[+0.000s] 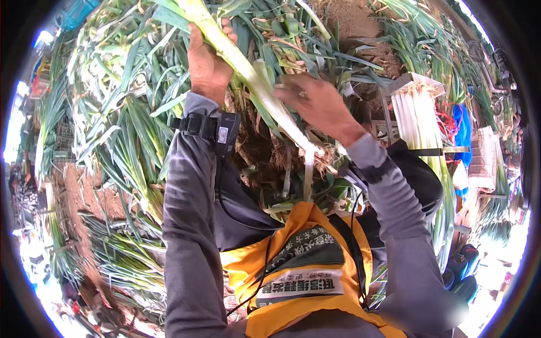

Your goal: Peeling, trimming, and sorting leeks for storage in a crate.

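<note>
A long leek slants across the middle, its green leaves at the upper left and its white, rooted end at the lower right. My left hand is closed round its upper part, with fingers showing on both sides of the stalk. Beside the white part is my right hand, its fingers bent toward the stalk and smeared by motion. Whether those fingers pinch anything, I cannot make out. Below the stalk lie other leeks with brown roots, partly hidden by it.
Heaps of loose leeks spread over the left and far ground. To my right, a bundle of cleaned white leeks sits in a metal frame with a dark strap around it. Bare soil shows at the back. A yellow apron covers my front.
</note>
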Tool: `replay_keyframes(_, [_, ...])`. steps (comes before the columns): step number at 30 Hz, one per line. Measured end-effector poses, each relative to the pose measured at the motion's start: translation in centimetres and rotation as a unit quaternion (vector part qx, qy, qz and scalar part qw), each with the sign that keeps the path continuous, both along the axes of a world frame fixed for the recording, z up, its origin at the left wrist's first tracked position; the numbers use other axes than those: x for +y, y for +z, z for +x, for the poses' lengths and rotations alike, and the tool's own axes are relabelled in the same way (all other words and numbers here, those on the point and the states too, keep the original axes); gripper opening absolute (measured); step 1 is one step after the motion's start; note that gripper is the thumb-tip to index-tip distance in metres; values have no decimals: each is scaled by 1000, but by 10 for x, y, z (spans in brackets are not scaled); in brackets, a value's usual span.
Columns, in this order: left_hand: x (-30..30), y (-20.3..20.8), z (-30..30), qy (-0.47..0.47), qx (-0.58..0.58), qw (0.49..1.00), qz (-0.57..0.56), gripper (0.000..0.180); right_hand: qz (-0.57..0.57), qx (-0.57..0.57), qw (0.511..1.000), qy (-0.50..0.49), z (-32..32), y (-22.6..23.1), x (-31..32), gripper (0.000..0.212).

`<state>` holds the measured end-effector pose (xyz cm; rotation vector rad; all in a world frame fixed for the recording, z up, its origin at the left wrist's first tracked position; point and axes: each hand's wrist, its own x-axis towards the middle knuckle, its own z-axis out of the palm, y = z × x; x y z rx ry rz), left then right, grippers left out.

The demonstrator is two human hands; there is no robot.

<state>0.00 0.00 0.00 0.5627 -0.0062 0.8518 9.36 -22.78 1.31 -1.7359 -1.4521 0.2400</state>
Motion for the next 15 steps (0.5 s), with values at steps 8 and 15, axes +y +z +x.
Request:
replay_keyframes(8, [-11, 8, 7, -40, -24, 997, -60, 52, -10, 114, 993, 7, -9, -18, 30, 50])
replay_keyframes(15, [-26, 20, 5, -68, -29, 997, 17, 52, 9, 314, 949, -27, -7, -33, 29, 34])
